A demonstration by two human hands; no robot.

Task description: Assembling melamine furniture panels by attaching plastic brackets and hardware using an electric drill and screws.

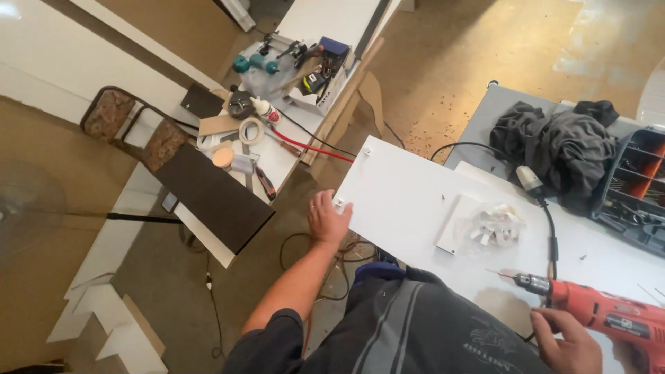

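Presently, the white panel point(409, 201) is found lying flat on the surface, its left edge overhanging toward the floor. The left hand point(327, 220) is laid open on that edge, fingers spread over a small white fitting at the rim; nothing is clenched. The right hand point(564, 339) is closed around the grip of a red power drill point(609, 315), whose bit is held low and level just above the panel's near right part, not yet touching it as far as can be told. A few small dark marks, possibly holes or screws, are noted across the panel. A clear bag of white fittings point(493, 227) rests on a small white board near the middle, seemingly unused. Drilling is judged barely begun; most fittings appear still unattached.
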